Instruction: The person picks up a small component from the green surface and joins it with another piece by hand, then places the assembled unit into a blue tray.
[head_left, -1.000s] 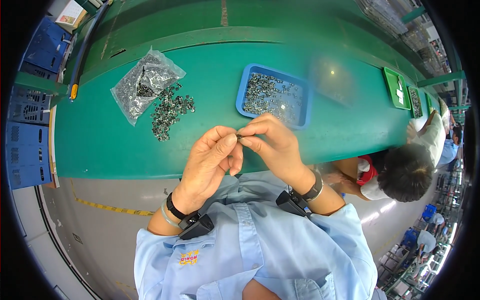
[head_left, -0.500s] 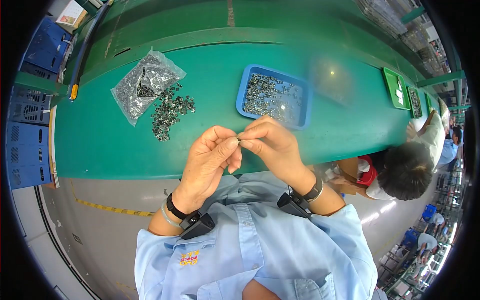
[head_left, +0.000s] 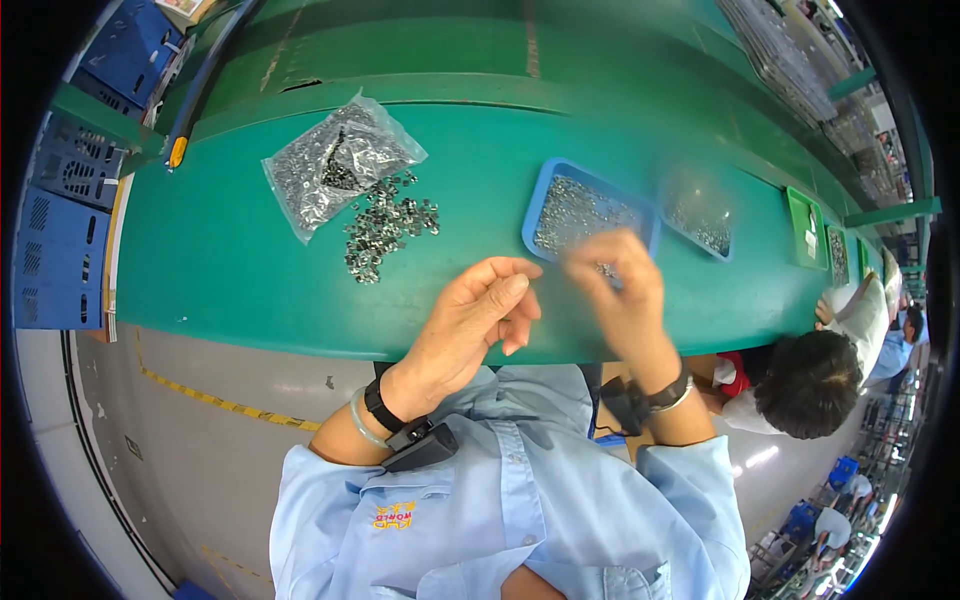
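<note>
Reaching forward over the green table (head_left: pixel 230 270), the right hand (head_left: pixel 625 295) was blurred, its fingers bent down just at the near edge of the blue tray (head_left: pixel 540 205). I could not tell if those fingers were pinched on a part or empty. The tray lay straight ahead of that hand, touching it or nearly so, and it was full of tiny silver parts (head_left: pixel 580 210). The right hand was much nearer to the tray than the left one was.

The left hand (head_left: pixel 475 320) sat a little apart, closer to the body, with the fingers curled loosely and the thumb up. It looked half open, and nothing could be seen between its fingers.

Farther left on the table lay a loose pile of small metal pieces (head_left: pixel 385 230), and touching it behind was a clear plastic bag (head_left: pixel 335 165) with more of them inside. Both were well apart from the hands.

A second blue tray (head_left: pixel 700 220) sat just to the right of the first. Nothing stood between the right hand and the near tray. Another person (head_left: pixel 810 380) worked lower down on the right.
</note>
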